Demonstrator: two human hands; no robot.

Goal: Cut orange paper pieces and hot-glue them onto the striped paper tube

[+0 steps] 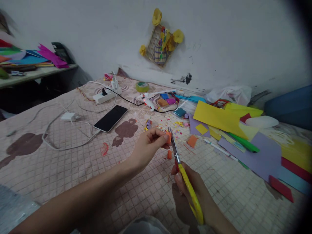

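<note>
My left hand (149,143) is closed in a pinch on a small orange foam piece (168,137), held above the patterned cloth. My right hand (192,187) grips yellow-handled scissors (185,177); the metal blades (173,144) point up and meet the orange piece at its right edge. A small orange scrap (169,154) lies just below the blades, and another orange square (192,141) lies to the right.
A black phone (111,118) on a white cable, a power strip (107,95), a green tape roll (142,86) and a glue gun (147,100) lie beyond my hands. Yellow, purple and red foam sheets (219,118) and a green marker (243,143) cover the right.
</note>
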